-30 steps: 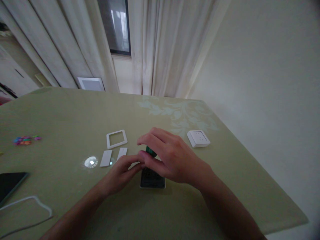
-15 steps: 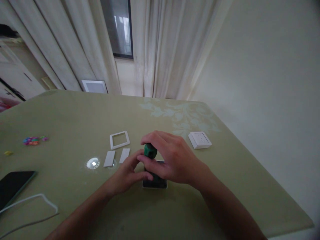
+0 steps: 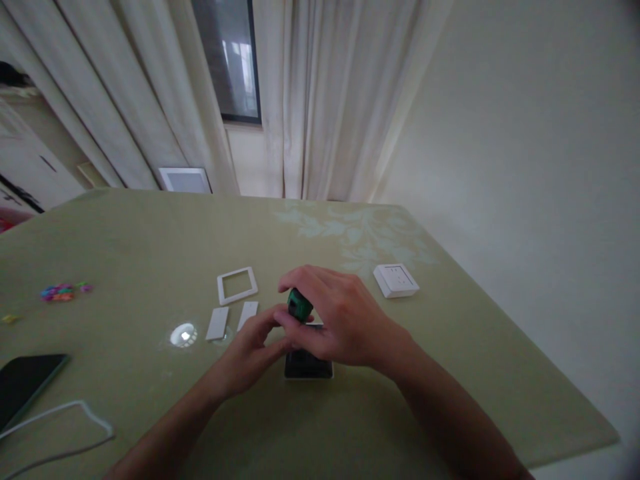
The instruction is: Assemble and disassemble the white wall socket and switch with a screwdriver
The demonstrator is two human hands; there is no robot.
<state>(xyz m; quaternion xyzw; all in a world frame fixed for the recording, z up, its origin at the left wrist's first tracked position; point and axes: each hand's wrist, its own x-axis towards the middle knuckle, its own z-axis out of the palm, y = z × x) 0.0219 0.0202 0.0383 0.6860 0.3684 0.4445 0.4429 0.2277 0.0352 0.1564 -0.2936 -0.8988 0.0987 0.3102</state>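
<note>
My right hand (image 3: pixel 335 320) is closed round a green-handled tool (image 3: pixel 299 305), which stands upright over a dark square switch body (image 3: pixel 309 366) lying on the table. My left hand (image 3: pixel 250 347) rests at the left edge of that body, fingers curled and touching it near the tool's lower end. The tool's tip is hidden behind my fingers. To the left lie a white square frame (image 3: pixel 237 285) and two white rocker plates (image 3: pixel 217 323), (image 3: pixel 247 315).
A white wall socket (image 3: pixel 396 280) lies at the right of the green table (image 3: pixel 150 240). At the left are a dark phone (image 3: pixel 25 383), a white cable (image 3: pixel 60 427), coloured small pieces (image 3: pixel 63 292) and a bright spot of reflected light (image 3: pixel 183 335). Curtains hang behind.
The green handle has risen into fuller view between my fingers since a second ago. Both hands stay over the dark switch body; the camera has shifted slightly.
</note>
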